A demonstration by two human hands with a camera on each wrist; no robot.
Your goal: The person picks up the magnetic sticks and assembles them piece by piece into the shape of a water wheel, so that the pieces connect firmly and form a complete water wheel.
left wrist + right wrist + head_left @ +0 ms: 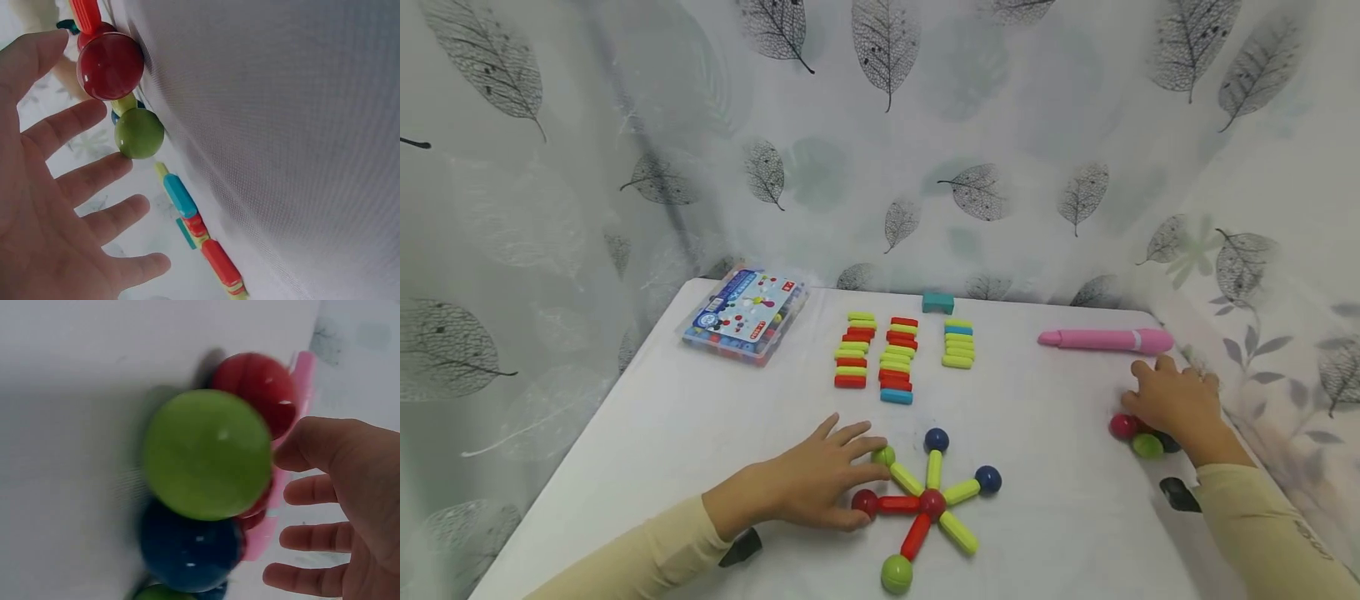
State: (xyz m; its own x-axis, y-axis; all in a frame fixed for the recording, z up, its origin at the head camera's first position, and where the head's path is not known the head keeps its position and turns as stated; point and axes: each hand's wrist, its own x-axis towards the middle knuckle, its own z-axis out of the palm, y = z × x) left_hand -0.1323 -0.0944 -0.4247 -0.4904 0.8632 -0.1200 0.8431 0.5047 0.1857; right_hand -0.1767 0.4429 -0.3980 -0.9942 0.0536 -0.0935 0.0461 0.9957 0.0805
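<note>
Green ball (897, 573) ends the star of rods (932, 502) at the table's (1060, 533) six o'clock edge. Left hand (820, 483), grip released, touches its red ball (865, 502). Right hand (1172, 402), fingers relaxed, covers loose balls (1123, 427) at three o'clock.

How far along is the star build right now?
Six rods already radiate from the red hub; five are capped with balls, while the lower-right yellow-green rod has a bare end. The left hand rests open beside the star's red ball; the right hand hovers over the loose balls.
</note>
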